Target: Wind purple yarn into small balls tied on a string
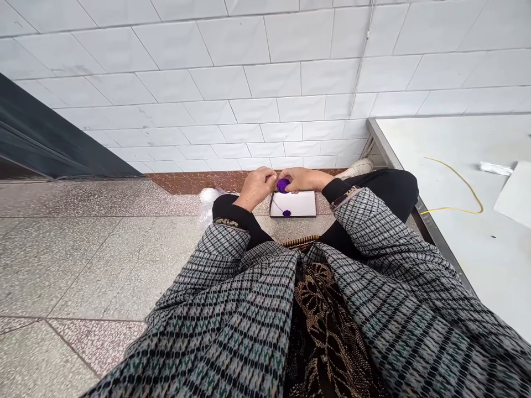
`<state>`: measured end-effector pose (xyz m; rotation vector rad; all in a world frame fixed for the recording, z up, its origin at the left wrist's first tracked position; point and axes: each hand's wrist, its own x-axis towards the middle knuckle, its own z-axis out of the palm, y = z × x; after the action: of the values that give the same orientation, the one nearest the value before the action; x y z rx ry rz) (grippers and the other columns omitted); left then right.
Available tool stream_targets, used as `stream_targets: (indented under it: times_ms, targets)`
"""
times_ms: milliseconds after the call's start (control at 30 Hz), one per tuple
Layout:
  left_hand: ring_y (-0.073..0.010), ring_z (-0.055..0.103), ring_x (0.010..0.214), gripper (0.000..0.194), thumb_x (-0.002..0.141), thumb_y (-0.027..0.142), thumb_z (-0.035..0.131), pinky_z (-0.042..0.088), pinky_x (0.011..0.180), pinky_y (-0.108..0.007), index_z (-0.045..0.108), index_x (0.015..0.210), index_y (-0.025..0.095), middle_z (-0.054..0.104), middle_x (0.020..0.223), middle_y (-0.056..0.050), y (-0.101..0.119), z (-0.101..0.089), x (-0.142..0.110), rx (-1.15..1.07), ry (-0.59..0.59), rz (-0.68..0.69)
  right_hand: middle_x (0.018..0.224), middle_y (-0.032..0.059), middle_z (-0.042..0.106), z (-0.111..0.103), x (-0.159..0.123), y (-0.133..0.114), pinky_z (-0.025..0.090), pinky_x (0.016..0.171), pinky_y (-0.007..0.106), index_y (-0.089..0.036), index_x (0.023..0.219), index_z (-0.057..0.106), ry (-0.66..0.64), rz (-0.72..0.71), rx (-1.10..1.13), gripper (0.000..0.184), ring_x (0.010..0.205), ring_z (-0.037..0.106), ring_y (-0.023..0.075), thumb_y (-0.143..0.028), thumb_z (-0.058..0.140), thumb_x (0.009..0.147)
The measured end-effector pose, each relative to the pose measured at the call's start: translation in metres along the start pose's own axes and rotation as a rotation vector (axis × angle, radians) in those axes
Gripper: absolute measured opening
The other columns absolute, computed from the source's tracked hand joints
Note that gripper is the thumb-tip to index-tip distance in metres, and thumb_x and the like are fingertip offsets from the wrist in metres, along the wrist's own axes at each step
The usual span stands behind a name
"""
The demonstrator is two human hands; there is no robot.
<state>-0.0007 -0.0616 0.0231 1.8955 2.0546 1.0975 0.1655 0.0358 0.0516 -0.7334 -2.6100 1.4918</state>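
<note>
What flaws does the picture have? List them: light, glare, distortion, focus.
Head view: soft, fairly even light, shadows faint; white tray bottom pale, almost without detail; wide-angle stretch, checked sleeves looming large; purple ball small, its fine texture too soft to read.

A black-and-grey checked coat (232, 309) flecked with teal, black cuffs (243, 218) edged in gold, black trousers (385, 185); at six o'clock, a black top (327, 331) patterned with gold leaves.

Large purple yarn ball (283, 185), small purple ball (286, 213)
The large one in the right hand (299, 179); the small one, trailing a dark strand (279, 207), on the white tray (305, 202).
</note>
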Motion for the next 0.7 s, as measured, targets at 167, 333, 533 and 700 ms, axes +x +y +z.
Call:
stream_targets:
  times_ms: [167, 333, 533, 700]
  targets:
    - [-0.0171, 0.056, 0.074, 0.025, 0.085, 0.03, 0.051, 0.044, 0.073, -0.027, 0.07, 0.088, 0.014, 0.068, 0.076, -0.002, -0.005, 0.016, -0.004, -0.162, 0.004, -0.189, 0.079, 0.0, 0.066, -0.004, -0.006, -0.011, 0.054, 0.061, 0.019, -0.014, 0.104, 0.057, -0.006, -0.05, 0.551, 0.028, 0.06, 0.061, 0.0071, 0.003, 0.061, 0.082]
    - [-0.0157, 0.054, 0.068, 0.026, 0.085, 0.032, 0.051, 0.042, 0.07, -0.027, 0.068, 0.079, 0.014, 0.063, 0.07, -0.001, 0.003, 0.032, -0.015, -0.157, -0.179, -0.089, 0.068, -0.002, 0.062, -0.006, -0.004, -0.015, 0.056, 0.063, 0.02, -0.013, 0.103, 0.053, 0.192, 0.017, 0.652, 0.019, 0.055, 0.06, 0.0072, 0.001, 0.055, 0.09]
    - [-0.0179, 0.056, 0.073, 0.022, 0.086, 0.025, 0.051, 0.043, 0.073, -0.029, 0.066, 0.073, 0.016, 0.066, 0.078, -0.005, 0.014, 0.016, -0.013, 0.028, -0.247, 0.114, 0.069, 0.001, 0.063, -0.004, 0.006, -0.002, 0.049, 0.061, 0.023, -0.013, 0.099, 0.059, 0.329, 0.112, -0.021, 0.021, 0.063, 0.061, 0.0142, -0.008, 0.071, 0.082]
    - [-0.02, 0.06, 0.082, 0.019, 0.085, 0.023, 0.05, 0.046, 0.079, -0.031, 0.067, 0.08, 0.016, 0.07, 0.086, -0.007, 0.008, -0.005, -0.003, 0.066, -0.08, 0.068, 0.064, -0.0005, 0.06, -0.001, 0.0, 0.0, 0.047, 0.054, 0.021, -0.014, 0.094, 0.065, -0.003, 0.087, 0.054, 0.016, 0.055, 0.056, 0.0111, -0.006, 0.067, 0.08]
